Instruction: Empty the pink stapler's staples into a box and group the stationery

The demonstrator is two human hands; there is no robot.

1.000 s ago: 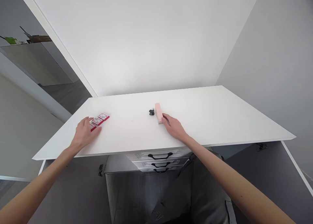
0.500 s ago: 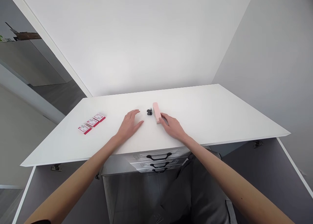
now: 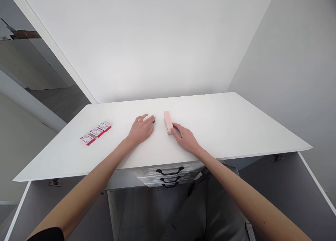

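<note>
A pink stapler (image 3: 168,122) lies on the white desk near its middle, pointing away from me. My right hand (image 3: 186,139) grips its near end, thumb and fingers at the right side. To the left, my left hand (image 3: 143,129) has its fingers closed over a small black object, apparently a staple remover (image 3: 153,121). Only a little of the black shows past the fingertips. A gap of bare desk separates this hand from the stapler.
Three small red-and-white boxes (image 3: 97,132) lie in a slanting row at the desk's left. Drawers with black handles (image 3: 170,171) sit below the front edge of the white desk (image 3: 223,125). A white wall (image 3: 157,45) rises behind.
My left hand has moved right and closed over the small black object, which stood uncovered beside the stapler. The object now sits slightly farther left. My right hand stays at the stapler.
</note>
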